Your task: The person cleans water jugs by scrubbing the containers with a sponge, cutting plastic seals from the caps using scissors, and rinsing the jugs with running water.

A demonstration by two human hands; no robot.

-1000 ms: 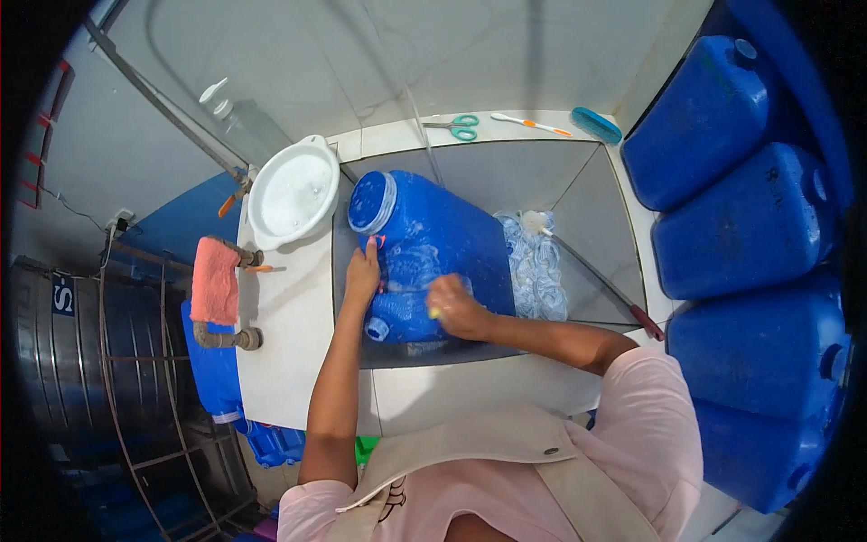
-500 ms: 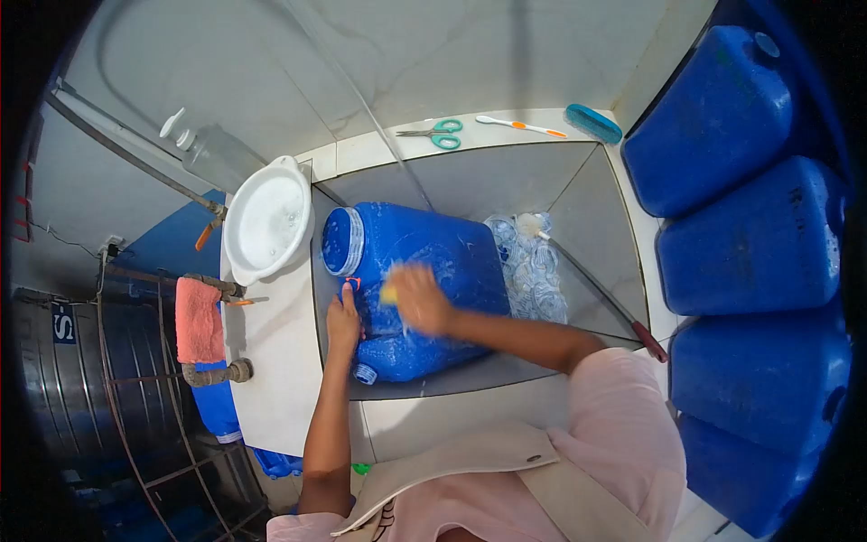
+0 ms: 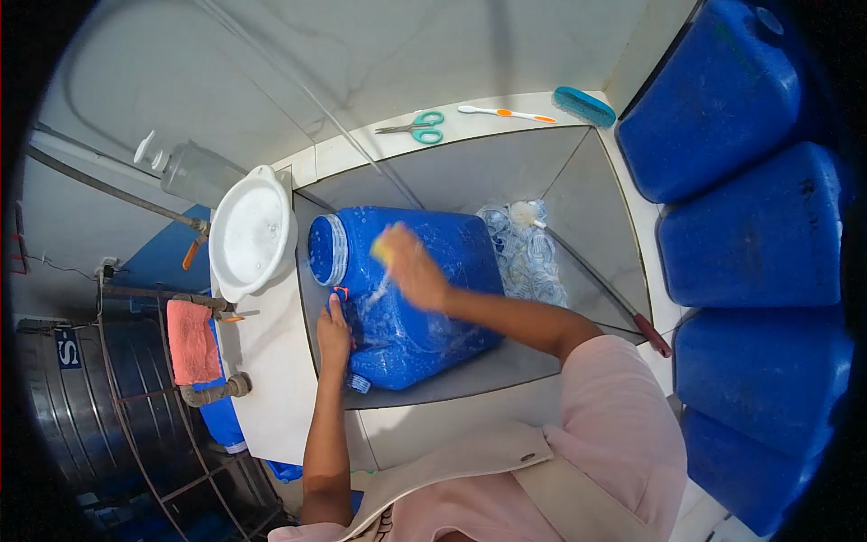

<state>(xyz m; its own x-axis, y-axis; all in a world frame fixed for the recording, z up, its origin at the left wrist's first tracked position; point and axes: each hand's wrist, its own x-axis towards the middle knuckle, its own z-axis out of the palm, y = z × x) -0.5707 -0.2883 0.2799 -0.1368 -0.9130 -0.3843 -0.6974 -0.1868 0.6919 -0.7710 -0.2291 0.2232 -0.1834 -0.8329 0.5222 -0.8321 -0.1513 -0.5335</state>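
A large blue jerrycan (image 3: 442,271) lies on its side in the grey tiled basin (image 3: 578,217), streaked with suds. Its wide capped mouth (image 3: 327,248) and a smaller neck (image 3: 359,384) face left. My left hand (image 3: 334,341) is closed round the handle between them, thumb beside a small orange-red band (image 3: 340,293). My right hand (image 3: 411,271) presses a yellow sponge (image 3: 383,251) onto the jerrycan's upper side; my fingers partly cover the sponge.
A white basin of suds (image 3: 253,237) stands on the left ledge. Along the back ledge lie scissors (image 3: 420,127), a toothbrush (image 3: 506,114) and a blue brush (image 3: 584,107). A long-handled brush (image 3: 605,285) rests by wet whitish items (image 3: 533,266). Several blue jerrycans (image 3: 750,226) line the right.
My right hand has slid the sponge up and slightly left across the jerrycan. My left hand keeps its hold on the handle. The whole view has shifted slightly.
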